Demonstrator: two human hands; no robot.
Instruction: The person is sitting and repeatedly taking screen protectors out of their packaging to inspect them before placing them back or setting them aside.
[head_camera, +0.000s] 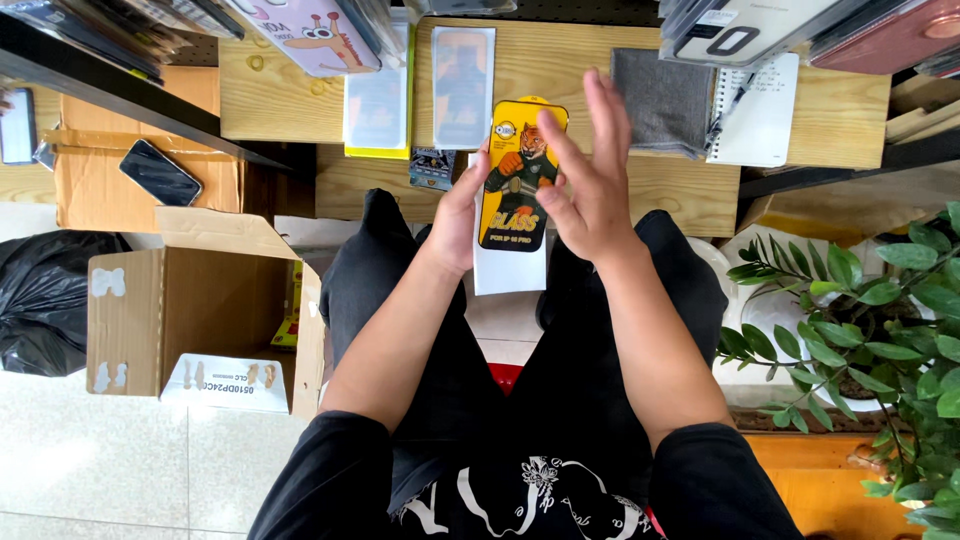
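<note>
A yellow packet with a cartoon tiger on it was held upright over the lap, just in front of the edge of a wooden table. It was gripped along its left edge by the left hand, whose fingers were closed around that side. A white sleeve was seen sticking out below the packet, partly drawn out of it. The right hand was held open, fingers straight and spread upward, with only the thumb laid against the packet's right edge; nothing was clasped in it.

On the table behind the packet, two flat clear-fronted packs were laid side by side, the left one edged in yellow. A small dark card was lying just below them. To the right, a grey cloth was spread beside a spiral notebook, with a pen resting across the notebook's left part. Phone cases were hung above the table's far edge.

On the person's left, an open cardboard box was set on the tiled floor, with a black bag beside it. A dark phone was laid on a taped carton behind. On the right, a leafy potted plant was placed near the knee.
</note>
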